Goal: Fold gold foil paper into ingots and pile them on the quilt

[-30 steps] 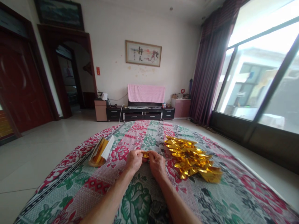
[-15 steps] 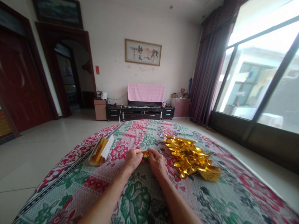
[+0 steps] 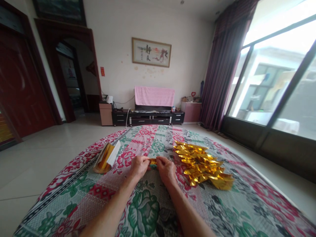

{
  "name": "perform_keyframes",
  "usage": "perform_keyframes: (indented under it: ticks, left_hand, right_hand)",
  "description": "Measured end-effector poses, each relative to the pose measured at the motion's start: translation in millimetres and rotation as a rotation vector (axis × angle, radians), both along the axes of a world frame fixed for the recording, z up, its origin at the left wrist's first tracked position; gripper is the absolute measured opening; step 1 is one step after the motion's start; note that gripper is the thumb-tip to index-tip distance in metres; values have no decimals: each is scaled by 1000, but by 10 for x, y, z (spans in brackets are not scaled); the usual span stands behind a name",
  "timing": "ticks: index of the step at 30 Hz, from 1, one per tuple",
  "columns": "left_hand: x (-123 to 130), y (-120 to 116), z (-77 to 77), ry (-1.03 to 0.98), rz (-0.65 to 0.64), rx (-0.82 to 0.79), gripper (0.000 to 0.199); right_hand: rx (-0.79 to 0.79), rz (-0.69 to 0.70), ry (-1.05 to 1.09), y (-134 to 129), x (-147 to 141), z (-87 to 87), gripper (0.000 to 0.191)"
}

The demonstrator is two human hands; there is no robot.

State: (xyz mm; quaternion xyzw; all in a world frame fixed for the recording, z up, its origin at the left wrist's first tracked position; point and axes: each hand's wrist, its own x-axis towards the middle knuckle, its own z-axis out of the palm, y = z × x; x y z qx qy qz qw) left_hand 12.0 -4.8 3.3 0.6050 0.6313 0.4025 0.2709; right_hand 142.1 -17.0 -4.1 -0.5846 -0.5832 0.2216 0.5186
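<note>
Between my two hands a small piece of gold foil paper (image 3: 153,161) is stretched, and only its middle part shows. My left hand (image 3: 139,167) pinches one end of it, fingers closed. The other end is gripped by my right hand (image 3: 166,169), also closed. Both hands are low over the flowered cloth. To their right lies a row of folded gold foil paper pieces (image 3: 197,161), pointed at the ends and overlapping. On the left is a curled stack of gold foil sheets (image 3: 107,158) with white backing.
A patterned cloth (image 3: 143,210) in red, green and grey covers the round table. Beyond it stands a low black cabinet (image 3: 150,120) with a pink towel (image 3: 154,96) draped above. A dark-framed window (image 3: 276,85) is at the right.
My hands have shifted very slightly, and a little more of the gold foil shows between them. The view has tilted a bit. The folded pieces and the stack have stayed put.
</note>
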Motion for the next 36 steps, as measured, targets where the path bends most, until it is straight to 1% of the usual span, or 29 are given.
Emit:
perform_keyframes:
  ticks: [7, 9, 13, 15, 17, 21, 28, 33, 36]
  left_hand:
    - [70, -55, -30, 27, 21, 99, 24]
    - [74, -47, -48, 30, 26, 97, 24]
    - [87, -34, -71, 50, 34, 115, 23]
    - [94, -40, -69, 53, 33, 114, 23]
    - [94, -54, -56, 33, 20, 92, 24]
    - [80, -62, -41, -9, -21, 73, 27]
    - [70, -2, -109, -31, -11, 59, 31]
    - [96, -21, -115, 54, 38, 121, 28]
    - [104, -38, -101, 67, 44, 147, 27]
  right_hand:
    - [19, -20, 24, 12, 0, -34, 32]
    - [20, -16, 21, 21, -1, -49, 32]
    - [24, -50, 40, 31, -9, -67, 32]
    - [32, -38, 33, 31, -12, -68, 31]
    - [28, -29, 27, 29, -10, -67, 30]
    - [17, -67, 32, 31, 1, -63, 32]
    - [-16, -72, 45, 33, 7, -56, 34]
    - [-29, -75, 32, 30, 3, -52, 33]
    - [-25, -79, 31, 30, 1, -51, 32]
